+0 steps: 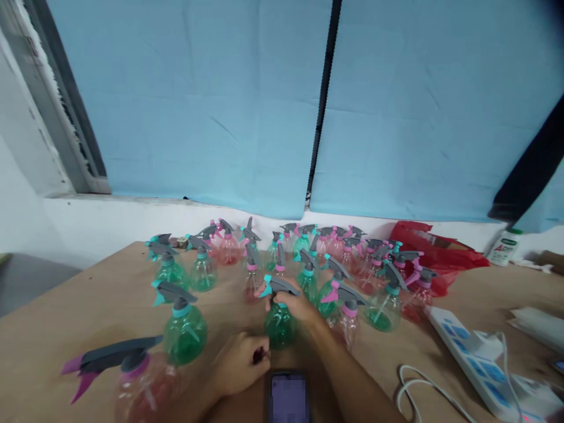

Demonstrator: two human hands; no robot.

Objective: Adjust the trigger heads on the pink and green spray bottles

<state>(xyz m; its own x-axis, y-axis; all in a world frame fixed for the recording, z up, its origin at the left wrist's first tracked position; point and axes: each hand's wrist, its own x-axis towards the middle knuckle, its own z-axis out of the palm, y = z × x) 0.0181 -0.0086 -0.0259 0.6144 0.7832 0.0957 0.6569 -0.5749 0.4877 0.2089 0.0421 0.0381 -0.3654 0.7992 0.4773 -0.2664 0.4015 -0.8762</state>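
Observation:
My right hand (298, 301) is wrapped around the neck of a green spray bottle (281, 326) with a grey and teal trigger head. The bottle is upright in the middle of the wooden table, its nozzle pointing left. My left hand (241, 363) is curled into a loose fist near the table's front, to the left of that bottle, with only a dark hollow showing between its fingers. Another green spray bottle (185, 332) stands further left. Closer to me, a pink spray bottle (147, 390) has a grey and magenta head. A phone (288, 399) lies between my forearms.
Many more green and pink spray bottles (228, 249) stand toward the wall. On the right are a white power strip (467, 358) with plugs, a white cable (423, 382), a red plastic bag (440, 252) and a white bottle (504, 247). Blue curtains (211, 106) hang behind.

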